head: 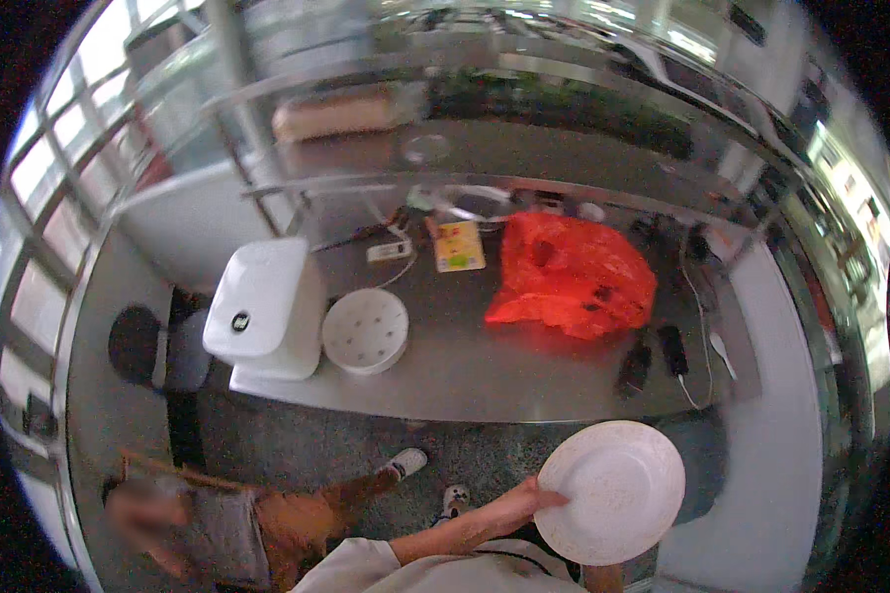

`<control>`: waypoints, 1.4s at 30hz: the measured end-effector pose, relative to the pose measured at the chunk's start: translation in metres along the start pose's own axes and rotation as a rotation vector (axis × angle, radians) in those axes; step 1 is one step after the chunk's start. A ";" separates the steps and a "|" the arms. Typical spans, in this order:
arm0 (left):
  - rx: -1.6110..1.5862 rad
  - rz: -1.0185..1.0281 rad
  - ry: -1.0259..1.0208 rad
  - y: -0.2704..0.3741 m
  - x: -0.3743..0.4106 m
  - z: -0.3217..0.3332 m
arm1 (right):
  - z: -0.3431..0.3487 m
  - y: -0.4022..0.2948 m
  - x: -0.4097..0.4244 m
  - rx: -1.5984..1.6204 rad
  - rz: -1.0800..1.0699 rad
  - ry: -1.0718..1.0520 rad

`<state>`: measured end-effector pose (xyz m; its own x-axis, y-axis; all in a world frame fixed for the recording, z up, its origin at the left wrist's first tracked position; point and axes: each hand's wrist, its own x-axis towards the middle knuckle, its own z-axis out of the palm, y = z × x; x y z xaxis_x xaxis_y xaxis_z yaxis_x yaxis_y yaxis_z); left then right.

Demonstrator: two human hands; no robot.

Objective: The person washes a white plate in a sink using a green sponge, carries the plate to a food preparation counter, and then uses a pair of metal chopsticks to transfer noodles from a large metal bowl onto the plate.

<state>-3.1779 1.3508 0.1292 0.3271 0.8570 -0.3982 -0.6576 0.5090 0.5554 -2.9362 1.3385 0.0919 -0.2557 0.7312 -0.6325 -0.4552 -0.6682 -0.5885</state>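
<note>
My left hand (545, 498) grips the left rim of a round white plate (612, 493), its thumb lying over the rim. The plate is before my body, below the table's near edge, and its middle looks bare. Part of my right forearm shows under the plate's lower edge; the right hand itself is hidden behind the plate. Beyond, on the grey table (445, 378), lie a crumpled red plastic bag (578, 274) and a round white perforated container (366, 331), beside a white box-shaped appliance (267, 304).
A yellow card (460, 246), a white power strip (389, 252), cables, a black power adapter (673, 350) and a white plastic spoon (722, 356) lie on the table. Another person (230, 526) is at the lower left, legs stretched toward the table. Low white partitions flank the table.
</note>
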 end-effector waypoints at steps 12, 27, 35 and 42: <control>0.245 -0.375 -0.107 -0.052 0.080 0.133 | -0.105 -0.032 -0.004 0.285 -0.086 0.071; 0.317 -0.556 -0.389 -0.180 0.201 0.227 | -0.251 -0.150 0.003 0.333 -0.168 0.130; 0.235 -0.683 -0.525 -0.182 0.255 0.234 | -0.274 -0.181 0.026 0.373 -0.179 0.238; 0.192 -0.793 -0.734 -0.179 0.317 0.258 | -0.268 -0.216 0.049 0.380 -0.185 0.323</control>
<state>-2.7820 1.5520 0.0918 0.9767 0.0876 -0.1960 0.0135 0.8861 0.4633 -2.6223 1.4817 0.0531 0.1065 0.7124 -0.6937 -0.7599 -0.3916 -0.5189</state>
